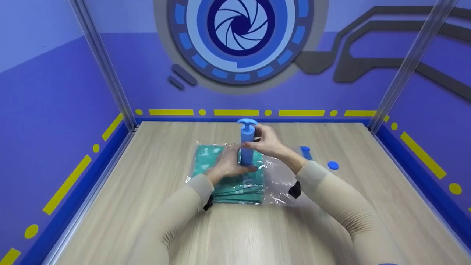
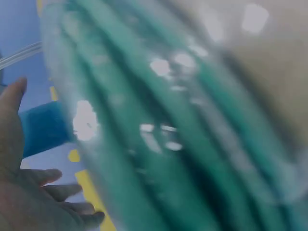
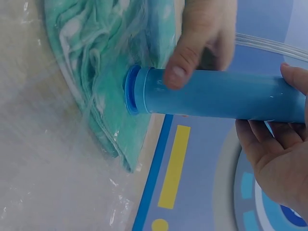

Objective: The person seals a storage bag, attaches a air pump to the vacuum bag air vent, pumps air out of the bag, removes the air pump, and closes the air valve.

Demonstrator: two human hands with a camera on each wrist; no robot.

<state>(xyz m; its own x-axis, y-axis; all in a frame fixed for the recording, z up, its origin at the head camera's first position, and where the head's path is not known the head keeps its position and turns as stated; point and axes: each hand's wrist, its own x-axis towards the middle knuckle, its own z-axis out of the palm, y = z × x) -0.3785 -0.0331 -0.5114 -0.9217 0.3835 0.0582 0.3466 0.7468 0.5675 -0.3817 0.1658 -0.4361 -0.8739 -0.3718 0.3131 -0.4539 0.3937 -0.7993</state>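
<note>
A blue hand pump [image 1: 247, 151] stands upright on a clear plastic vacuum bag [image 1: 281, 180], its handle at the top. Inside the bag's left part lies folded green cloth [image 1: 206, 158] with white patches. My right hand [image 1: 268, 141] grips the pump's upper barrel between thumb and fingers. Low around the pump, my left hand [image 1: 227, 162] spreads its fingers behind and its thumb in front; the left wrist view shows these fingers loosely extended. In the right wrist view, the pump's bottom end meets a blue round valve [image 3: 130, 90] on the bag.
A round blue cap [image 1: 333, 165] lies on the wooden table [image 1: 154, 165] to the right of the bag. Near the bag's back right edge is a blue strip-like piece [image 1: 305, 152]. Blue-purple panels [image 1: 48, 121] wall in the table at the back and both sides.
</note>
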